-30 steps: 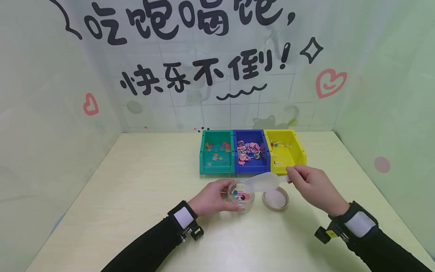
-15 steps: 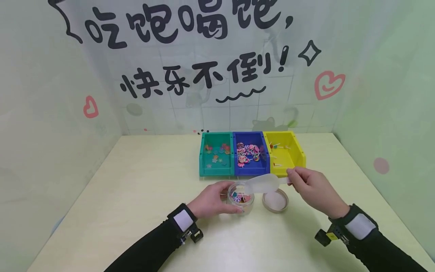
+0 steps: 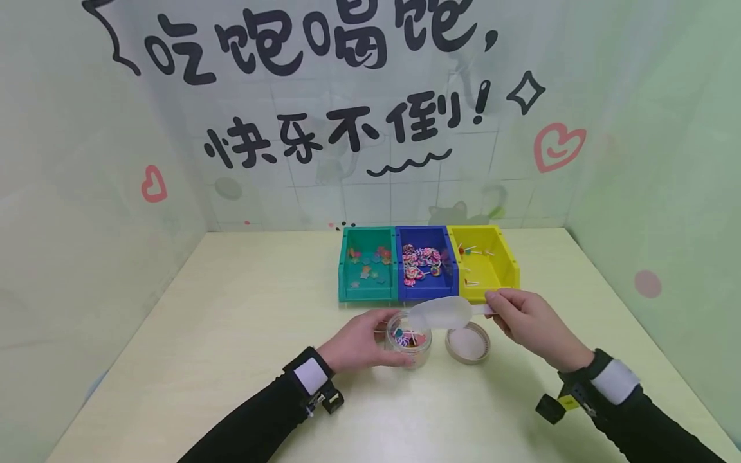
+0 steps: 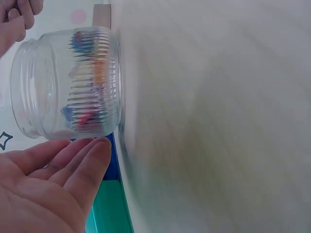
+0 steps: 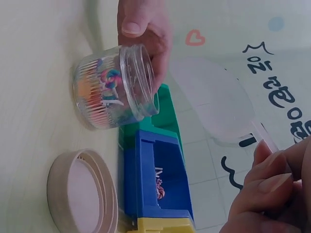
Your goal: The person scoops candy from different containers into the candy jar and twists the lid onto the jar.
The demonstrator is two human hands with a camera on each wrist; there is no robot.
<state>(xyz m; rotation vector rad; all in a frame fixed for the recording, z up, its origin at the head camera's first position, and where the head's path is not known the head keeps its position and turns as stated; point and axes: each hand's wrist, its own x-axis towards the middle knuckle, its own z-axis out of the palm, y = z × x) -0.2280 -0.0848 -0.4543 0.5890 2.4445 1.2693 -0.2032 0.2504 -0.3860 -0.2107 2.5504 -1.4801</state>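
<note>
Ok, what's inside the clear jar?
The clear jar holds a swirl lollipop, white sticks and orange, red and blue pieces low down. What lies beneath them is covered, and its ridged side blurs their shapes.

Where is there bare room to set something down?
Widest: the pale wooden tabletop left of the open green plastic bin. Another patch lies between the two black sleeves. Crowded: the middle, where the left hand holds a clear round jar under a translucent white scoop, beside the round beige lid.
</note>
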